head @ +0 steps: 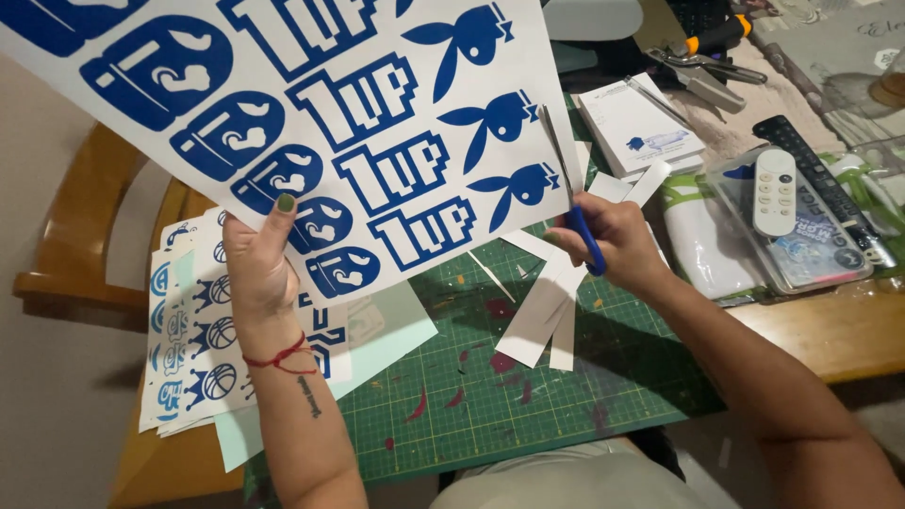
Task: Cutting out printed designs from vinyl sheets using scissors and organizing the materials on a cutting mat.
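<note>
Two hands work above the green cutting mat: left hand pinches the blue sticker sheet, right hand grips blue-handled scissors cutting its edge.

Left hand raised, thumb up in a pinch grip — right hand fisted.

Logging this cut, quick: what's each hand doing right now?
Left hand: closed on the bottom edge of the sticker sheet, holding it up.
Right hand: closed on blue-handled scissors, blades at the sheet's right edge.
</note>
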